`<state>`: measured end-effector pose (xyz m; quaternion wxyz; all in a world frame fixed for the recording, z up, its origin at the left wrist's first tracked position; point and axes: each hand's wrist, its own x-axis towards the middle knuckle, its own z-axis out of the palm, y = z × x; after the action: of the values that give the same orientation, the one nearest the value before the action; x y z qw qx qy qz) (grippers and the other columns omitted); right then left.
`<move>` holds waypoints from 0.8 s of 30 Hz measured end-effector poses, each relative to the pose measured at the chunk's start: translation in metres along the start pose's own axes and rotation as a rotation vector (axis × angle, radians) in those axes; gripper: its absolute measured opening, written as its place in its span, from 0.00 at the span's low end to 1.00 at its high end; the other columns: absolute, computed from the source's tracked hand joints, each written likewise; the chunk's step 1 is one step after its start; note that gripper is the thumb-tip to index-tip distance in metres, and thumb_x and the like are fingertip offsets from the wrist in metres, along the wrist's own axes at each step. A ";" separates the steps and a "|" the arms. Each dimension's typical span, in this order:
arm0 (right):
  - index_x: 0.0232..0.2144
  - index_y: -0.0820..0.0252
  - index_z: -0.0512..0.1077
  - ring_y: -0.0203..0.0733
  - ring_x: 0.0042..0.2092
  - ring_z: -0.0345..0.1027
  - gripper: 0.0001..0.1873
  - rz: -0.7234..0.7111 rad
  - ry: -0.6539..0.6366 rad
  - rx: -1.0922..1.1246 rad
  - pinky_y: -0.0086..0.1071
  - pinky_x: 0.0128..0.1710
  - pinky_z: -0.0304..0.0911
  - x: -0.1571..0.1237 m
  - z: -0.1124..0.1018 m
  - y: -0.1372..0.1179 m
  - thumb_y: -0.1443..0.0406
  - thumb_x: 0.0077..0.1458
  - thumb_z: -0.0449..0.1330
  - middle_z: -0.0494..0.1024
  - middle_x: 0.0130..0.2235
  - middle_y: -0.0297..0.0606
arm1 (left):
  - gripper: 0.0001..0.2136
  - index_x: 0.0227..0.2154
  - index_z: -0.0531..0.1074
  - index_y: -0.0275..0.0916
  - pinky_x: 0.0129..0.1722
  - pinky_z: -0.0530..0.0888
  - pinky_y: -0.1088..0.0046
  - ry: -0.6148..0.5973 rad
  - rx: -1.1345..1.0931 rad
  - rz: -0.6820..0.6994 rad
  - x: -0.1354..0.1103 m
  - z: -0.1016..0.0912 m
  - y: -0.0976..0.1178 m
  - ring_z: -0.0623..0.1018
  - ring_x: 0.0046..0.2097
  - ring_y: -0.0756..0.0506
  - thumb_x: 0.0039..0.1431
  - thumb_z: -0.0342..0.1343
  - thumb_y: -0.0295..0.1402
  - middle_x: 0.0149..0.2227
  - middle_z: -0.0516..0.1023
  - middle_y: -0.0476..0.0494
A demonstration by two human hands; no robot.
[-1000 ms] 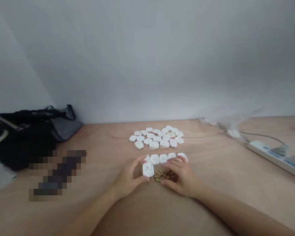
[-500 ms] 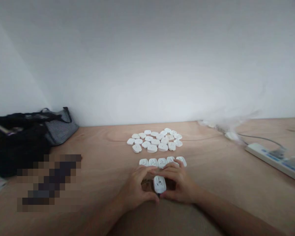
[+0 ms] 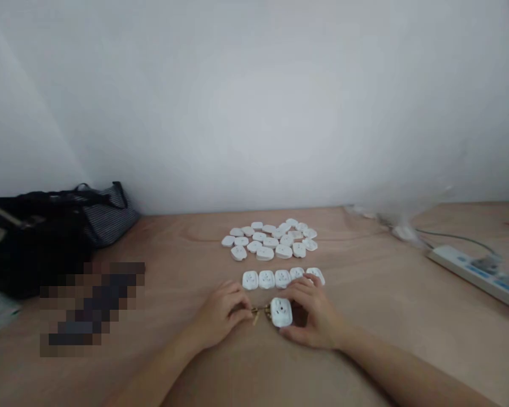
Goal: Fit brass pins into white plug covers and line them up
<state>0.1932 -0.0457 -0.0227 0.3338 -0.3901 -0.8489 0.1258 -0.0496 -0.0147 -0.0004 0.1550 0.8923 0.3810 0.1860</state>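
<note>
My right hand (image 3: 313, 319) grips a white socket cover (image 3: 281, 312) near the front of the wooden table (image 3: 385, 305). Just left of it, my left hand (image 3: 220, 316) pinches a small brass pin (image 3: 257, 312) from the brass pieces lying between my hands. Beyond my fingers lies a row of several white socket covers (image 3: 266, 279). Farther back sits a loose pile of several more white covers (image 3: 271, 240).
A black and striped bag (image 3: 46, 229) rests at the left against the white wall. A blurred-out object (image 3: 91, 308) lies in front of it. At the right are a white power strip (image 3: 479, 271) with its cable and a clear plastic bag (image 3: 401, 217).
The white cover went from my left hand to my right hand and shifted right. My left hand now pinches a brass pin beside it.
</note>
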 end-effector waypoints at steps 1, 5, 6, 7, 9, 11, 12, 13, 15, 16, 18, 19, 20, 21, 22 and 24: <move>0.40 0.55 0.69 0.48 0.42 0.66 0.20 -0.001 0.008 -0.006 0.48 0.52 0.45 0.000 0.000 0.000 0.57 0.41 0.63 0.76 0.37 0.37 | 0.06 0.27 0.72 0.39 0.39 0.66 0.70 0.017 -0.003 0.002 0.000 0.001 0.003 0.71 0.38 0.44 0.58 0.55 0.33 0.31 0.73 0.47; 0.41 0.54 0.69 0.47 0.43 0.66 0.21 -0.004 0.038 -0.025 0.47 0.52 0.43 -0.002 0.002 0.000 0.57 0.42 0.63 0.76 0.38 0.36 | 0.08 0.26 0.71 0.39 0.39 0.65 0.69 0.117 -0.050 -0.006 0.000 0.007 0.018 0.71 0.36 0.45 0.58 0.54 0.34 0.29 0.73 0.47; 0.41 0.54 0.69 0.47 0.43 0.66 0.21 -0.005 0.050 -0.027 0.47 0.52 0.43 -0.002 0.002 0.000 0.57 0.42 0.63 0.76 0.38 0.36 | 0.08 0.26 0.71 0.39 0.38 0.64 0.69 0.138 -0.060 -0.005 0.000 0.010 0.023 0.71 0.36 0.45 0.58 0.54 0.34 0.28 0.74 0.47; 0.41 0.54 0.69 0.47 0.43 0.66 0.21 -0.007 0.064 -0.027 0.47 0.53 0.43 -0.002 0.002 0.000 0.57 0.42 0.63 0.76 0.38 0.36 | 0.07 0.26 0.71 0.39 0.38 0.64 0.68 0.150 -0.069 0.002 0.000 0.013 0.027 0.72 0.35 0.45 0.57 0.55 0.35 0.28 0.74 0.48; 0.40 0.54 0.70 0.47 0.42 0.66 0.21 -0.008 0.092 -0.028 0.47 0.52 0.42 -0.003 0.003 0.000 0.57 0.42 0.64 0.77 0.37 0.36 | 0.06 0.26 0.71 0.39 0.38 0.63 0.68 0.167 -0.078 0.017 0.001 0.019 0.032 0.72 0.35 0.45 0.56 0.57 0.34 0.28 0.74 0.48; 0.40 0.54 0.70 0.46 0.42 0.66 0.20 -0.016 0.111 -0.026 0.46 0.52 0.42 -0.003 0.004 -0.001 0.57 0.41 0.64 0.77 0.36 0.36 | 0.05 0.27 0.72 0.39 0.38 0.61 0.68 0.182 -0.067 0.019 0.002 0.023 0.035 0.72 0.35 0.45 0.57 0.57 0.33 0.28 0.75 0.49; 0.40 0.54 0.70 0.46 0.41 0.66 0.20 -0.022 0.114 -0.025 0.46 0.52 0.43 -0.003 0.004 -0.002 0.57 0.41 0.65 0.77 0.36 0.36 | 0.06 0.27 0.72 0.39 0.38 0.61 0.68 0.189 -0.057 0.013 0.003 0.024 0.035 0.72 0.35 0.45 0.57 0.56 0.33 0.28 0.75 0.49; 0.40 0.53 0.70 0.46 0.41 0.66 0.21 -0.027 0.115 -0.026 0.46 0.52 0.43 -0.003 0.004 -0.002 0.57 0.41 0.65 0.77 0.36 0.35 | 0.06 0.27 0.72 0.39 0.37 0.61 0.68 0.194 -0.048 0.006 0.003 0.025 0.035 0.72 0.35 0.45 0.57 0.56 0.33 0.28 0.75 0.49; 0.40 0.53 0.70 0.46 0.41 0.66 0.21 -0.034 0.118 -0.029 0.45 0.52 0.42 -0.003 0.005 -0.003 0.58 0.41 0.65 0.77 0.36 0.35 | 0.06 0.26 0.72 0.39 0.37 0.60 0.68 0.198 -0.035 -0.003 0.004 0.025 0.035 0.72 0.34 0.45 0.57 0.57 0.34 0.28 0.75 0.49; 0.40 0.53 0.69 0.46 0.41 0.66 0.21 -0.035 0.120 -0.031 0.45 0.52 0.42 -0.003 0.005 -0.003 0.58 0.40 0.65 0.77 0.36 0.34 | 0.06 0.26 0.72 0.39 0.37 0.60 0.68 0.199 -0.032 -0.007 0.004 0.025 0.035 0.72 0.34 0.45 0.56 0.57 0.34 0.28 0.75 0.49; 0.40 0.53 0.69 0.45 0.41 0.66 0.21 -0.033 0.132 -0.039 0.45 0.51 0.42 -0.004 0.005 -0.003 0.58 0.40 0.66 0.77 0.36 0.34 | 0.06 0.26 0.72 0.39 0.37 0.60 0.69 0.194 -0.034 -0.010 0.004 0.024 0.035 0.72 0.34 0.45 0.56 0.57 0.34 0.28 0.75 0.49; 0.39 0.53 0.70 0.45 0.41 0.66 0.21 -0.030 0.139 -0.042 0.45 0.51 0.42 -0.004 0.005 -0.003 0.58 0.40 0.66 0.77 0.36 0.34 | 0.07 0.26 0.72 0.39 0.37 0.60 0.69 0.193 -0.036 -0.015 0.004 0.024 0.035 0.72 0.35 0.45 0.57 0.57 0.34 0.28 0.75 0.49; 0.39 0.53 0.70 0.45 0.41 0.66 0.21 -0.028 0.142 -0.044 0.45 0.51 0.43 -0.004 0.005 -0.002 0.57 0.40 0.66 0.77 0.36 0.34 | 0.07 0.26 0.72 0.39 0.37 0.60 0.69 0.193 -0.039 -0.021 0.003 0.024 0.036 0.72 0.34 0.45 0.57 0.57 0.34 0.28 0.75 0.49; 0.39 0.53 0.70 0.45 0.41 0.66 0.21 -0.027 0.139 -0.046 0.45 0.51 0.43 -0.004 0.005 -0.002 0.58 0.40 0.66 0.77 0.36 0.34 | 0.07 0.25 0.72 0.39 0.37 0.60 0.69 0.193 -0.041 -0.026 0.003 0.024 0.036 0.72 0.34 0.45 0.57 0.57 0.34 0.28 0.75 0.49; 0.39 0.53 0.70 0.45 0.41 0.66 0.21 -0.029 0.137 -0.049 0.45 0.51 0.43 -0.004 0.005 -0.002 0.58 0.40 0.66 0.77 0.36 0.34 | 0.07 0.25 0.72 0.38 0.37 0.60 0.69 0.191 -0.043 -0.028 0.003 0.024 0.037 0.72 0.34 0.45 0.57 0.57 0.34 0.28 0.75 0.49; 0.39 0.53 0.70 0.46 0.41 0.66 0.21 -0.035 0.140 -0.057 0.46 0.52 0.43 -0.005 0.006 -0.002 0.58 0.40 0.65 0.77 0.36 0.34 | 0.07 0.25 0.72 0.38 0.37 0.60 0.69 0.195 -0.041 -0.032 0.003 0.025 0.037 0.72 0.34 0.46 0.57 0.57 0.35 0.27 0.75 0.49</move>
<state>0.1905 -0.0501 -0.0282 0.3831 -0.3922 -0.8336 0.0681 -0.0136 -0.0406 -0.0061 0.1386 0.8604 0.4046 0.2771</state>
